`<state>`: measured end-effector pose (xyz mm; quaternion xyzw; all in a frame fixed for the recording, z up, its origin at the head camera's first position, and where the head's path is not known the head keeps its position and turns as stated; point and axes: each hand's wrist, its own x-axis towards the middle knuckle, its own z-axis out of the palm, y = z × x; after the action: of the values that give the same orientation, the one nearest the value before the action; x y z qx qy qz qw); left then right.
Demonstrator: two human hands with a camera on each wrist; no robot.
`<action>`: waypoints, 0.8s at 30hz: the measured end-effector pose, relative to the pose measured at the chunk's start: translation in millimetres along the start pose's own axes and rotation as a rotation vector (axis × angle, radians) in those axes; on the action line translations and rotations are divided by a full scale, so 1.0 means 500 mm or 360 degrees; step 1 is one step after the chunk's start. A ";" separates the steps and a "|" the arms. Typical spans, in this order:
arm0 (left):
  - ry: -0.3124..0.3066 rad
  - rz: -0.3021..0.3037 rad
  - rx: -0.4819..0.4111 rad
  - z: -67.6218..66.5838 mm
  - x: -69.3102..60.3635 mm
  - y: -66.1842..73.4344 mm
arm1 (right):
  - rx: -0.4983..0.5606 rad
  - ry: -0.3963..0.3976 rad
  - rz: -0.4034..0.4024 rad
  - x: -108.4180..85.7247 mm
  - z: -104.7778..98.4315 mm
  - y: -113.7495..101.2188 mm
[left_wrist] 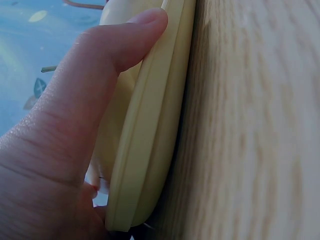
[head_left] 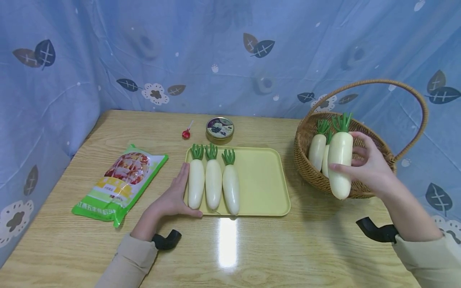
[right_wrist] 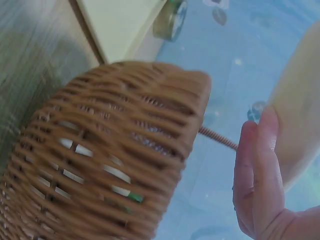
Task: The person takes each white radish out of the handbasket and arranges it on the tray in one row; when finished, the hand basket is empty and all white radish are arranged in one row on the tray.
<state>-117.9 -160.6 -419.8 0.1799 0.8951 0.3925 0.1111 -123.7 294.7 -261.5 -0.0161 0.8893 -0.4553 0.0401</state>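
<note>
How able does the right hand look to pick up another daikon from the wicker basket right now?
Probably not: the right hand is occupied, gripping a held daikon that, in the head view, partly hides a second daikon in the wicker basket.

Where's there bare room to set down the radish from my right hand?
Free: the tray, right of its three radishes; the table in front of the tray's near edge, between the sleeves. Crowded: the tray's left end, with radishes and the left hand; the basket, with radishes inside.
</note>
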 end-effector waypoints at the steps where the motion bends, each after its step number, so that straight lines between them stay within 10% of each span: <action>1: 0.0000 0.0000 0.0000 0.000 0.000 0.000 | 0.0011 -0.0005 -0.0012 -0.002 0.003 -0.002; 24: 0.0003 0.0002 0.0002 0.000 -0.002 0.000 | 0.0184 -0.0108 -0.0152 -0.015 0.091 -0.048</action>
<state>-117.1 -161.3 -419.8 0.1802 0.8954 0.3921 0.1098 -112.6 244.3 -268.2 -0.0717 0.8578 -0.5066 0.0494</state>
